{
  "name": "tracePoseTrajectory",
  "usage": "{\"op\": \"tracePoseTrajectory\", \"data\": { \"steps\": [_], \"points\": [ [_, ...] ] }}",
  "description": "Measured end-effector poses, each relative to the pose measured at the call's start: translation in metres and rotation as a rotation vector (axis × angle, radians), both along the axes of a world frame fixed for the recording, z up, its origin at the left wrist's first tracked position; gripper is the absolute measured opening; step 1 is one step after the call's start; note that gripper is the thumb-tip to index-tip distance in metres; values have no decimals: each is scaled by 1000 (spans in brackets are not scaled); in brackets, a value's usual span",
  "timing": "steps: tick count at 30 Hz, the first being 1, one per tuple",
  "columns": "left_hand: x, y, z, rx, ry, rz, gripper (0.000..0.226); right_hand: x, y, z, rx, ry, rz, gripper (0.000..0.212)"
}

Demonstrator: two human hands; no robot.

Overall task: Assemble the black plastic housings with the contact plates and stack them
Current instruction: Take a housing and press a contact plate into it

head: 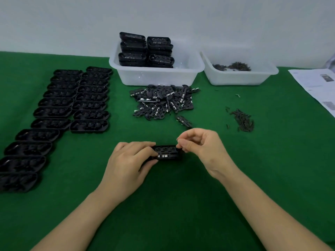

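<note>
Resting low on the green cloth (181, 196), a black housing (166, 152) with a contact plate seated in it is gripped at one end by the curled fingers of the left hand (129, 160). Its other end is pinched by the right hand (201, 149). Empty housings (72, 102) are laid in rows at left; loose plates (163, 102) are heaped before a tub (155, 75) of stacked units.

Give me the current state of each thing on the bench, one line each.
Left hand: grips the housing's left end.
Right hand: fingers pinched at the housing's right end.
Housing: held, plate inside.
Empty housings: laid in two rows.
Left bin: holds stacked housings.
Plates: loose pile.
Right bin: few small parts.
</note>
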State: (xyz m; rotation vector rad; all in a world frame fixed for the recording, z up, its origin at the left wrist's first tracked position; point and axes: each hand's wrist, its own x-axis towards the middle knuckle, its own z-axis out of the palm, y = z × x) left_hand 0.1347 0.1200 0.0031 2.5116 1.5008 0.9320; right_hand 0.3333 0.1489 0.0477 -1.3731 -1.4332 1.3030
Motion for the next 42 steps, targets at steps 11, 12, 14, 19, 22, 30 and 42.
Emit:
{"op": "tracePoseTrajectory", "data": {
  "steps": [11, 12, 14, 19, 22, 30, 42],
  "points": [
    [0, -1, 2, -15, -1, -12, 14, -17, -6, -29, 460, -505, -36, 5],
    [0, -1, 2, -13, -3, -11, 14, -18, -6, -29, 468, -505, -38, 5],
    [0, -1, 3, -6, -7, -10, 14, -18, -5, -30, 476, -500, -42, 5],
    [0, -1, 4, 0, -1, -15, 14, -18, -3, -30, 527, -518, -63, 5],
    [0, -1, 4, -3, 0, -15, 14, -16, -3, -31, 471, -537, -42, 5],
    [0, -1, 3, 2, 0, -28, 13, -8, -5, -23, 264, -465, 29, 13],
    [-3, 4, 2, -98, -87, -54, 12, 6, -5, -16, 213, -446, 141, 15]
  ]
}}
